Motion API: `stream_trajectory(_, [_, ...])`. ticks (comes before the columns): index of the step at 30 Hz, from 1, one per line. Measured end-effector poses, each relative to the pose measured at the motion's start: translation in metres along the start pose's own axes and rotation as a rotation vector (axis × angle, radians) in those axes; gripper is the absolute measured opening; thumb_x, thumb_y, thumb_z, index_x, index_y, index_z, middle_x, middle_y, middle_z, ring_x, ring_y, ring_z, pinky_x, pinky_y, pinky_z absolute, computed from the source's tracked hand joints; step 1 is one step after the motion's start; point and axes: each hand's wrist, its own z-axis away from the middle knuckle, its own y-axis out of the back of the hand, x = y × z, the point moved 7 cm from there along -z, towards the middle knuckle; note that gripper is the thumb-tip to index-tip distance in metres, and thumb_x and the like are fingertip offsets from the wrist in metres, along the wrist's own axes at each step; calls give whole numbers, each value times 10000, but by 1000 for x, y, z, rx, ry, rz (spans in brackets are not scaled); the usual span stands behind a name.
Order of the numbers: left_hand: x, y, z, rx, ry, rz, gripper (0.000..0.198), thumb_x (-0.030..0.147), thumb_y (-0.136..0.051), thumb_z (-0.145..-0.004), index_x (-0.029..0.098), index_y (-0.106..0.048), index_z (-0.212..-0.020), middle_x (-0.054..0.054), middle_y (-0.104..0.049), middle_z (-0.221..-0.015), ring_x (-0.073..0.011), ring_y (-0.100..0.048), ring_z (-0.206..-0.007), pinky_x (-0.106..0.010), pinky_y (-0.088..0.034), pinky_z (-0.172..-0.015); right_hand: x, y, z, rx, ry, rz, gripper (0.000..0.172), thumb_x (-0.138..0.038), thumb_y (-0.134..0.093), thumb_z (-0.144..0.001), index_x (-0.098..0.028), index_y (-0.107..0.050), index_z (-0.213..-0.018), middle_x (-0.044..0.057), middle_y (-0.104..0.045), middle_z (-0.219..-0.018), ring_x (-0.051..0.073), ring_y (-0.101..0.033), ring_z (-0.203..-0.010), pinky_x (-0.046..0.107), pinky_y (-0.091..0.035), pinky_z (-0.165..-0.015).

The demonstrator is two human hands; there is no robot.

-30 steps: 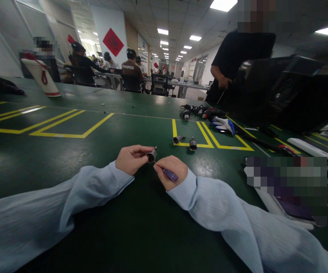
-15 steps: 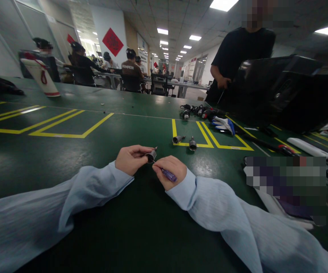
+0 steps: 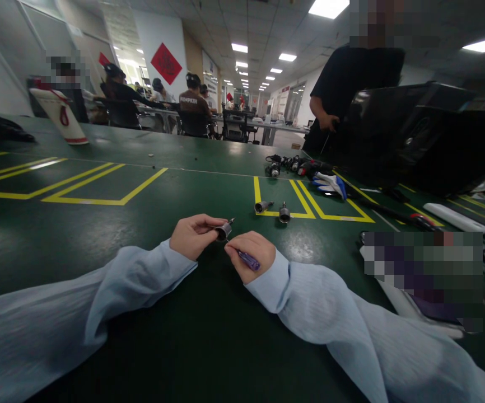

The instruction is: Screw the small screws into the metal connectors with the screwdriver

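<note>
Between thumb and fingers, my left hand [image 3: 192,236] pinches a small metal cup-shaped part [image 3: 224,231], its open end turned toward me and a thin shank pointing up and right. My right hand [image 3: 252,254] grips a small screwdriver with a purple handle [image 3: 249,259]. The screwdriver's thin shaft reaches to the rim of the cup; whether its tip touches is too small to tell. Farther off on the green table [image 3: 209,336], one metal cup part lies on its side [image 3: 262,206] and another sits beside it [image 3: 284,213], both near yellow tape.
Ahead to the right are dark cabled tools [image 3: 274,169], a blue and white glove [image 3: 330,185] and a large black case [image 3: 410,129]. A tablet-like device [image 3: 410,313] lies at right. A white cup [image 3: 64,120] stands far left. A person in black stands across the table.
Both hands keep nearly the same pose and hold the same things. The metal part's shank has tilted very slightly, and the view has shifted a little.
</note>
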Motion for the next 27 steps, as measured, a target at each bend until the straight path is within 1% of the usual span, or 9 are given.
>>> stream_trajectory(4, [-3,0,0,-5,77,20,248,94,-644,-483,96,-662,-730,-52,-691,-724,-174,-637,-659,-312,-535,-677,4,0,2,23,-25,-1,93,-137,-500,-748,-148,-589,-721,54,-656,-703,129,-582,-654,258,-475,-648])
stream_trajectory(8, [-5,0,0,2,103,65,246,90,-659,-473,97,-662,-719,-41,-691,-710,-157,-634,-638,-288,-538,-664,7,1,3,25,-44,-5,90,-141,-504,-748,-147,-591,-727,54,-652,-703,129,-578,-659,258,-471,-659])
stream_trajectory(13, [-9,3,-5,18,65,85,264,105,-676,-477,99,-660,-740,-32,-688,-694,-152,-636,-632,-276,-544,-654,3,2,1,1,-26,-14,97,-162,-495,-764,-157,-586,-732,44,-650,-706,122,-579,-671,246,-467,-673])
stream_trajectory(16, [-16,9,-14,59,32,91,285,127,-677,-494,100,-656,-777,-41,-688,-727,-170,-643,-686,-303,-543,-696,5,3,-2,-29,14,61,125,-190,-467,-794,-164,-590,-791,36,-660,-728,119,-585,-660,233,-460,-665])
stream_trajectory(18, [-21,14,-23,83,16,86,317,145,-680,-503,96,-648,-815,-52,-686,-763,-182,-645,-715,-325,-539,-719,17,7,-6,-26,-18,176,167,-212,-430,-818,-169,-590,-836,36,-665,-730,131,-588,-643,243,-457,-650])
stream_trajectory(20, [-27,17,-34,89,3,63,350,153,-682,-506,86,-637,-847,-65,-680,-791,-190,-645,-727,-341,-538,-727,41,15,-11,-2,-123,309,193,-212,-404,-828,-163,-591,-823,54,-663,-735,156,-590,-674,266,-449,-675])
stream_trajectory(22, [-31,17,-48,91,-12,21,367,147,-672,-516,72,-626,-873,-86,-672,-829,-198,-644,-744,-347,-539,-722,65,27,-15,32,-207,439,183,-205,-417,-809,-147,-590,-786,87,-650,-768,180,-580,-714,291,-436,-718])
stream_trajectory(25, [-34,14,-69,110,-57,-82,372,132,-639,-548,46,-605,-909,-128,-657,-880,-214,-643,-755,-356,-545,-689,103,44,-15,22,-403,581,153,-211,-440,-766,-139,-572,-796,99,-631,-768,213,-560,-713,321,-434,-690])
stream_trajectory(27, [-32,5,-83,95,-123,-178,375,135,-620,-573,43,-594,-935,-146,-648,-908,-223,-641,-760,-369,-545,-674,124,53,-10,9,-552,624,150,-216,-440,-748,-149,-556,-815,91,-621,-776,216,-552,-708,327,-429,-682])
